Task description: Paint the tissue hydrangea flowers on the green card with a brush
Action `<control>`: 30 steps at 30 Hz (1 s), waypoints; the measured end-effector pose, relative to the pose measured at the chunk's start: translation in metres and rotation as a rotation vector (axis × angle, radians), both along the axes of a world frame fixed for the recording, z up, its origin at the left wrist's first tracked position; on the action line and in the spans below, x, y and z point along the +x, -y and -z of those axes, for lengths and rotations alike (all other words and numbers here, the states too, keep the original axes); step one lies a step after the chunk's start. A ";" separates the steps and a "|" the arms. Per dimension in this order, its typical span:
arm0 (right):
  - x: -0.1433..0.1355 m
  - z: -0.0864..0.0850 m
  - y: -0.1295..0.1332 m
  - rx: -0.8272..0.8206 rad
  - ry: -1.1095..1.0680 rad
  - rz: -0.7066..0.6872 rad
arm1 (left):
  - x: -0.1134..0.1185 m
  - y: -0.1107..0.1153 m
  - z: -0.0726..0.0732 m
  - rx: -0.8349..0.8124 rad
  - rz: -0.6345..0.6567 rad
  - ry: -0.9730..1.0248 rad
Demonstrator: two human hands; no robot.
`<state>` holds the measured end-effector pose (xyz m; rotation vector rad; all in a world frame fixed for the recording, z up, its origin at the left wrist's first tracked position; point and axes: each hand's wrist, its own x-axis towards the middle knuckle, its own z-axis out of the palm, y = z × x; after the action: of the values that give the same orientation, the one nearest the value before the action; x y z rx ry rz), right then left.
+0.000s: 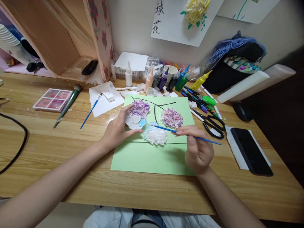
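My left hand (118, 126) is closed around the edge of a small round paint palette (136, 118), thumb at its near side and fingers at its far side. Light blue paint fills one of the palette's wells. In my right hand (199, 146) is a thin blue paintbrush (166, 129), its tip at the upper edge of a white ruffled paper flower (156, 136) tinted light blue along the top. Two purple-and-white ruffled flowers sit above, one (172, 117) at the right and one (142, 107) partly hidden by the palette. All lie on green paper (152, 160) with black drawn branches.
Several paint bottles (163, 78) stand at the back. To the right are black-handled scissors (215, 126), markers (201, 103) and a phone (251, 151). Leftward lie a second blue brush (91, 110) on white paper, a big green-handled brush (68, 104) and a square pink-toned palette (52, 99).
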<state>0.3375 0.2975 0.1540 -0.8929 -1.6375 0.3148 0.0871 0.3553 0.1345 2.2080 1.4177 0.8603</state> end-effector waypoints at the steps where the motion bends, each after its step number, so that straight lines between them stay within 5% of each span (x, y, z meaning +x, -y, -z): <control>1: 0.000 0.000 -0.001 0.004 -0.037 0.017 | 0.000 0.000 0.000 0.000 -0.014 -0.001; 30: 0.002 0.000 -0.001 -0.083 0.030 -0.005 | 0.001 0.000 -0.002 -0.020 -0.060 0.023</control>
<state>0.3394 0.2989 0.1540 -0.9598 -1.6645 0.3771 0.0883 0.3558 0.1365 2.1436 1.4827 0.8847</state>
